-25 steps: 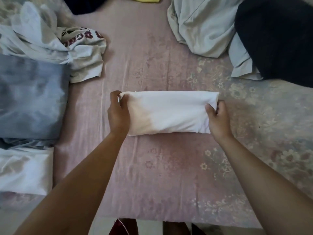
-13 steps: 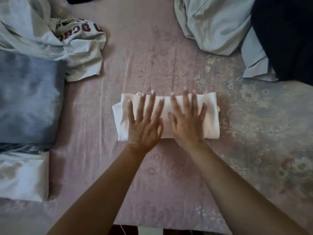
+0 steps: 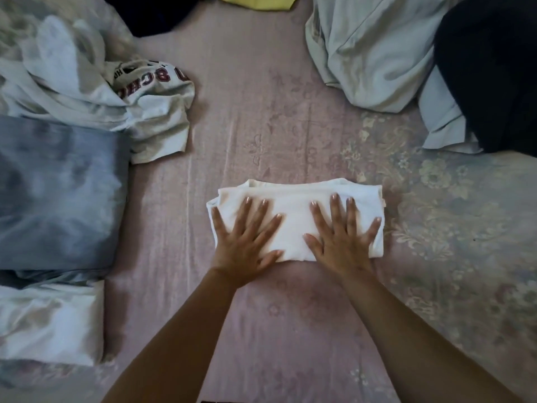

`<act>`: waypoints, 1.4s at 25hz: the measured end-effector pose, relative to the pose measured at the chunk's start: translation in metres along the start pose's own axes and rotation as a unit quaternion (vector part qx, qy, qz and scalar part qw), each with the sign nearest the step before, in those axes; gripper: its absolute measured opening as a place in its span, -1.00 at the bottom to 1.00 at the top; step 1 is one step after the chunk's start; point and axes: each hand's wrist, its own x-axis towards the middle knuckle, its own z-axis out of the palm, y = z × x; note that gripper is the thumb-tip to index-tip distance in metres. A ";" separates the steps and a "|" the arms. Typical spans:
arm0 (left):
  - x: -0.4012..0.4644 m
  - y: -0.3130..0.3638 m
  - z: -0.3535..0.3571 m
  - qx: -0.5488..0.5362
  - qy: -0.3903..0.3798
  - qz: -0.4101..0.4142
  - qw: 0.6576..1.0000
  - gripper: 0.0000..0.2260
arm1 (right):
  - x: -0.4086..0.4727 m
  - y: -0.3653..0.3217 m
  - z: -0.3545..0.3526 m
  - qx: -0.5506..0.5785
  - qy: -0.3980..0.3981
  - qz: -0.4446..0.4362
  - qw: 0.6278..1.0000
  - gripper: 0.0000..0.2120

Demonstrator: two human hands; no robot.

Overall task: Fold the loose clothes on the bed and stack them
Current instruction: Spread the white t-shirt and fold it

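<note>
A white garment [image 3: 293, 219] lies folded into a small rectangle in the middle of the pink floral bed sheet [image 3: 261, 126]. My left hand [image 3: 244, 242] presses flat on its left half with fingers spread. On the right half my right hand [image 3: 343, 239] lies flat the same way. At the left edge sit a folded blue-grey garment [image 3: 58, 193] and, nearer me, a folded white one [image 3: 49, 321].
A loose grey shirt with red lettering [image 3: 139, 103] lies crumpled at the back left. A pale grey-blue garment [image 3: 374, 48] and a dark one [image 3: 491, 74] are heaped at the back right. A yellow item [image 3: 258, 0] and another dark cloth [image 3: 162, 13] show at the top edge.
A second ago both hands gripped the ends of the white garment; then they laid it down folded and pressed it. Since half a second ago the hands have spread apart over it.
</note>
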 end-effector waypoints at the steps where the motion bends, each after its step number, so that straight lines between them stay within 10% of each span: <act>1: -0.001 -0.005 0.004 0.001 0.016 0.010 1.000 -0.43 | 0.001 0.002 0.001 -0.004 -0.012 -0.010 1.000 -0.40; 8: -0.017 -0.041 -0.007 -0.010 0.024 0.126 0.992 -0.34 | -0.010 -0.023 -0.012 0.040 0.050 -0.054 0.997 -0.36; 13: -0.024 -0.066 -0.035 0.070 0.095 0.242 0.963 -0.77 | -0.023 -0.063 -0.014 0.019 -0.030 -0.052 0.998 -0.29; 22: 0.005 -0.014 -0.112 0.050 0.163 0.256 0.952 -0.72 | -0.056 -0.009 -0.019 0.176 -0.084 -0.149 0.969 -0.29; 24: 0.025 0.015 -0.120 0.070 0.199 0.320 0.924 -0.72 | -0.070 0.007 -0.033 0.467 -0.031 -0.006 0.884 -0.48; 26: 0.047 0.054 -0.121 0.075 0.207 0.375 0.900 -0.77 | -0.063 0.027 -0.049 0.712 0.005 0.206 0.671 -0.71; 28: 0.066 0.095 -0.114 0.097 0.187 0.402 0.891 -0.82 | -0.047 0.051 -0.060 0.779 -0.009 0.280 0.561 -0.71; 30: 0.077 0.126 -0.100 0.091 0.155 0.389 0.903 -0.80 | -0.029 0.074 -0.067 0.781 -0.034 0.253 0.570 -0.66; 35: 0.068 0.138 -0.068 0.048 0.151 0.365 0.917 -0.69 | 0.004 0.094 -0.073 0.661 -0.100 0.152 0.728 -0.84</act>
